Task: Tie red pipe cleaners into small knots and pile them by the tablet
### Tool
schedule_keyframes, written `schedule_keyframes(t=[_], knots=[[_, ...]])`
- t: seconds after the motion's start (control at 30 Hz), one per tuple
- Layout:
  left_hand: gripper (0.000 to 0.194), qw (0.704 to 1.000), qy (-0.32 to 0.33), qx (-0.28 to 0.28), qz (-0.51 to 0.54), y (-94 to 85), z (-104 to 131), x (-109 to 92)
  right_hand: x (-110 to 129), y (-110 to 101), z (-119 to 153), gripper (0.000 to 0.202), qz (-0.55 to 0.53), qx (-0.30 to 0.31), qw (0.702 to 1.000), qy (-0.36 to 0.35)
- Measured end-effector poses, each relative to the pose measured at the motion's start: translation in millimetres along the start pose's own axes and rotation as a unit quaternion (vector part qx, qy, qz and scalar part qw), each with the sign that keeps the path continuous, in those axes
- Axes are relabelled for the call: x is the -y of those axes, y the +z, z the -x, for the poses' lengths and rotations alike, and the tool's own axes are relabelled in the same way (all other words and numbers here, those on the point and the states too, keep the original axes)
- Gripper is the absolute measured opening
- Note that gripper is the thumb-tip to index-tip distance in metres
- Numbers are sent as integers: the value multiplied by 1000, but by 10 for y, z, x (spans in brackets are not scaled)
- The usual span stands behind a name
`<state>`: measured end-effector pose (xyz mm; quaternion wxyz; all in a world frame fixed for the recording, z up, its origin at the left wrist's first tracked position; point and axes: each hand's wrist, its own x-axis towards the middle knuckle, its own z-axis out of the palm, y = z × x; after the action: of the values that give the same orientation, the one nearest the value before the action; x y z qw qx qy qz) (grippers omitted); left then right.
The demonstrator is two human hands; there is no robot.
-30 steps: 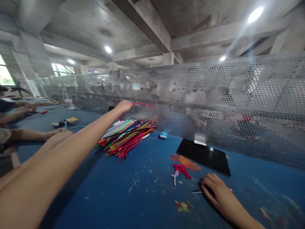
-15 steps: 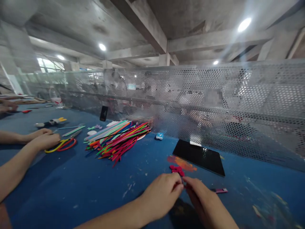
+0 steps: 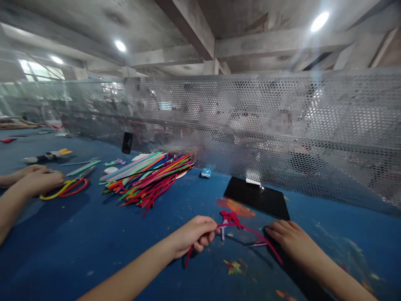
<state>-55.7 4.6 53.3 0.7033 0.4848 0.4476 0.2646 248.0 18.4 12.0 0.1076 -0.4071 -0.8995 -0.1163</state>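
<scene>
A dark pink pipe cleaner curves to the right out of my left hand, which is shut on it between thumb and fingers. Its other tail hangs below that hand. Behind the strand lies a small looped dark pink piece, with a short pale purple strip below it. My right hand hovers or rests low near the tablet's front corner, apart from the strand. Its fingers are loosely bent, with nothing visible in them. A slim pinkish tool lies on the table between the hands.
A pile of coloured pipe cleaners lies left of centre. Behind my hands are a black tablet and a small blue-white packet. Another person's hands are beside scissors at left. A perforated metal screen borders the table.
My hands have moved apart: the left went left holding the pipe cleaner, the right went right and released it. The strand now shows between them. The view has turned slightly right.
</scene>
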Motion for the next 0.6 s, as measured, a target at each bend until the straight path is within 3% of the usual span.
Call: schedule_keyframes(t=[0.07, 0.17, 0.33, 0.47, 0.53, 0.6], knots=[[23, 999, 20, -13, 23, -23, 8, -24, -40, 65, 55, 31, 5, 14, 999, -30], [21, 995, 67, -44, 56, -39, 22, -58, -32, 119, 180, 21, -21, -14, 999, -22], [10, 975, 191, -34, 112, -11, 66, -130, -36, 53, 314, 19, -119, -76, 985, 100], [16, 964, 247, 23, 98, 136, 143, -179, 309, -295, 60, 13, -321, -195, 907, 191], [14, 963, 251, 40, 92, 259, 188, -179, 596, -491, -170, 22, -425, -202, 857, 210], [12, 961, 248, 47, 115, 379, 228, -156, 834, -640, -397, 39, -515, -174, 821, 174]])
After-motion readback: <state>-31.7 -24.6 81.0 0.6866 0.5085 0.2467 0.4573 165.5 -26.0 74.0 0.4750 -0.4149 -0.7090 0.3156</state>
